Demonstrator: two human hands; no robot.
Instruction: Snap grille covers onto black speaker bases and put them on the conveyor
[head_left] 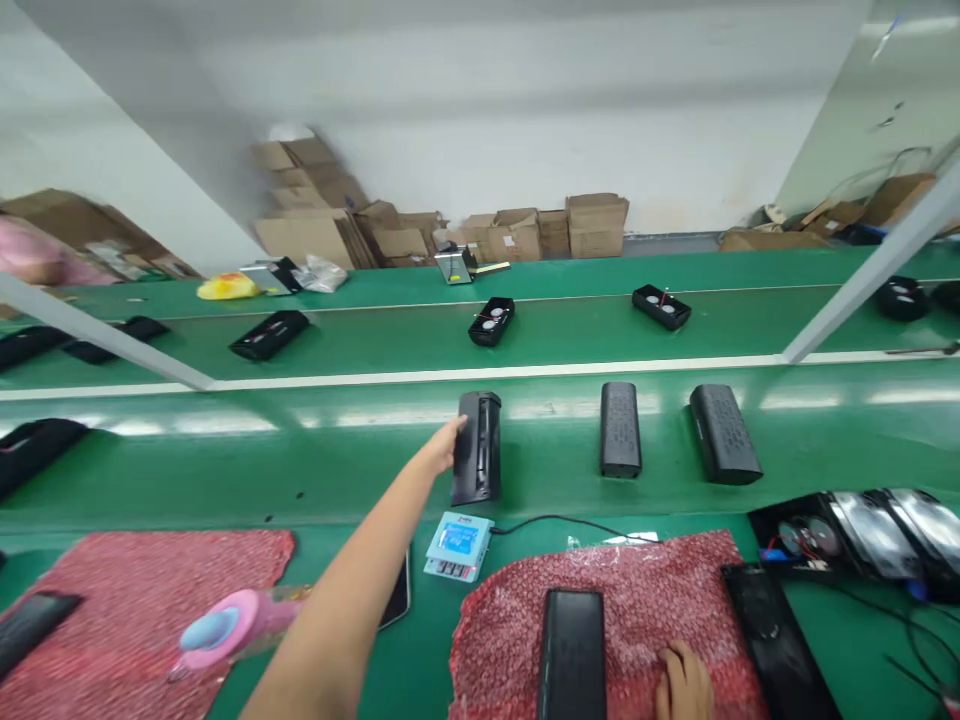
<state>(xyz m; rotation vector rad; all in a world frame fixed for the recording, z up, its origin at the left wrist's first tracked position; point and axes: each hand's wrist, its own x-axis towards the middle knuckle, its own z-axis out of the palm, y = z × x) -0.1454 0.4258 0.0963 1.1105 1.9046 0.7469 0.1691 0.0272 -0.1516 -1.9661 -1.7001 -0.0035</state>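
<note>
L hand (447, 449): gripped blk case (470, 460); fingers part-hidden.
R hand (685, 685): cut off at bottom, on red wrap (504, 622); couldn't tell grip.
blk case: looked oblong, w/ lengthwise groove (484, 440).

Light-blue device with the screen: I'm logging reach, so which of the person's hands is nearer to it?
Left. The left hand, on the black case, is just beyond the device; the right hand is farther off to its right.

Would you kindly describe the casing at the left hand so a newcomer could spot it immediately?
Find the long white rail crossing the view. Just below it, near the middle, the left hand touches a black casing. Unlike the two patterned casings to its right, it shows a lengthwise recess.
</note>
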